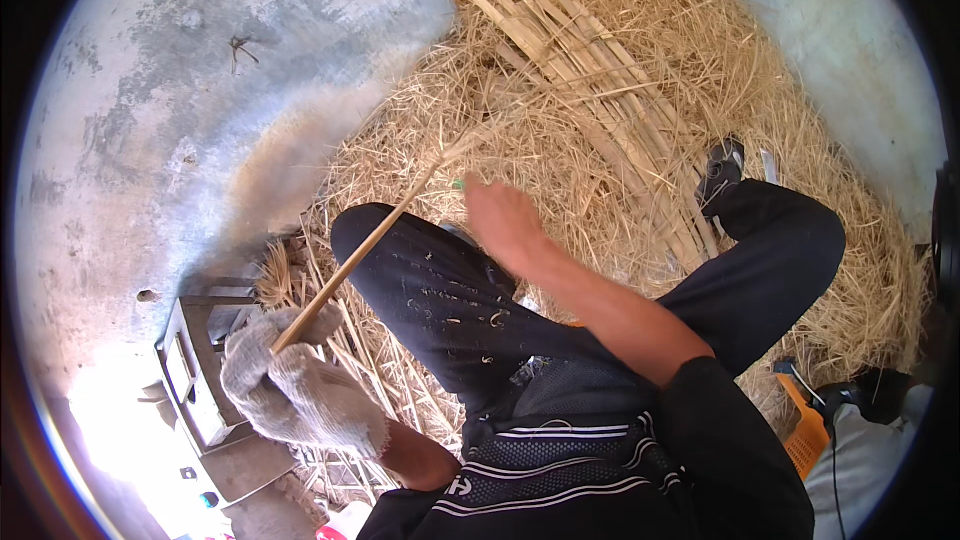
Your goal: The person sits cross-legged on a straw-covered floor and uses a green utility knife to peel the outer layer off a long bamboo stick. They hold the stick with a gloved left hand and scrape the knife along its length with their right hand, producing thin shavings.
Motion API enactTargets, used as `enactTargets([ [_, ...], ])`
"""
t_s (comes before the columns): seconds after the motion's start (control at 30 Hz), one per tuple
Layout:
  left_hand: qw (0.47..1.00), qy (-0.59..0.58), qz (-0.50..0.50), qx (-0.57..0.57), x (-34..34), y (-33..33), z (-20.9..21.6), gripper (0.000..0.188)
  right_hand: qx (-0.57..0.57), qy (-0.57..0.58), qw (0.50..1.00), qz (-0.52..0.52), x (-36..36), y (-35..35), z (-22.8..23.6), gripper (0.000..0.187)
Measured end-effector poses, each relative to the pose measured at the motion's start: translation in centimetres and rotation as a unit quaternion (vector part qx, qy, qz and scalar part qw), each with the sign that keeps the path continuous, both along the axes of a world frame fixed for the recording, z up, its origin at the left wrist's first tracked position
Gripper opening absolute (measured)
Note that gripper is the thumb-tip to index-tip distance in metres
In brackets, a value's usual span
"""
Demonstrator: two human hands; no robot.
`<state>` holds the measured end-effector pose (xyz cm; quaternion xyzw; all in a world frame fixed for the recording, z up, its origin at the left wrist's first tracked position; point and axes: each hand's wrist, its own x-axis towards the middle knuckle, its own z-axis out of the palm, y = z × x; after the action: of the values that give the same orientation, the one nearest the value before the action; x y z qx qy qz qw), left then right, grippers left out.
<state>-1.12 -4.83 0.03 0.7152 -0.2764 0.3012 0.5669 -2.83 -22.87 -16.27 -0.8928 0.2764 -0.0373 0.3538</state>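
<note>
My left hand, in a pale knitted work glove, is closed round the lower end of a thin bamboo strip. The strip slants up and away over my left thigh, and its far end looks split or frayed. Near that far end is my bare right hand, closed and slightly blurred by motion. A small bit of green pokes out at its left side; the rest of what it grips is hidden. Pale shavings lie on my dark trousers.
Several long split bamboo slats lie on a thick layer of straw-like shavings ahead. A wooden stool-like frame stands at left, against a stained wall. At lower right are an orange plastic basket and grey cloth.
</note>
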Motion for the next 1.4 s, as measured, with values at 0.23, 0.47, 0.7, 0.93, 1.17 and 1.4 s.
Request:
enactTargets([
  [0.23, 0.997, 0.031, -0.044, -0.049, -1.2, -1.6, -1.0, 0.027, 0.156, -0.045, 0.986, 0.03, 0.4, -1.9, -1.2, 0.028],
  [0.47, 0.992, 0.039, 0.021, -0.115, -1.7, -1.2, 0.2, 0.012, 0.127, -0.231, 0.958, 0.118, -5.1, 5.4, 12.6, 0.028],
  [0.7, 0.993, 0.046, 0.027, -0.103, -1.1, -0.5, -0.2, 0.01, 0.014, -0.224, 0.972, 0.063, -3.5, 5.6, 8.7, 0.022],
  [0.93, 0.994, 0.049, 0.033, -0.087, -1.4, -1.0, 0.2, 0.013, 0.045, -0.182, 0.981, 0.057, -4.0, 6.2, 10.3, 0.021],
  [1.17, 0.995, 0.055, 0.019, -0.079, -1.3, -0.4, 0.9, 0.008, 0.072, -0.223, 0.969, 0.074, -3.7, 5.3, 10.6, 0.02],
  [1.4, 0.995, 0.07, -0.015, -0.063, -2.5, -1.0, 1.8, 0.006, 0.076, -0.241, 0.961, 0.114, -6.6, 7.4, 15.3, 0.019],
])
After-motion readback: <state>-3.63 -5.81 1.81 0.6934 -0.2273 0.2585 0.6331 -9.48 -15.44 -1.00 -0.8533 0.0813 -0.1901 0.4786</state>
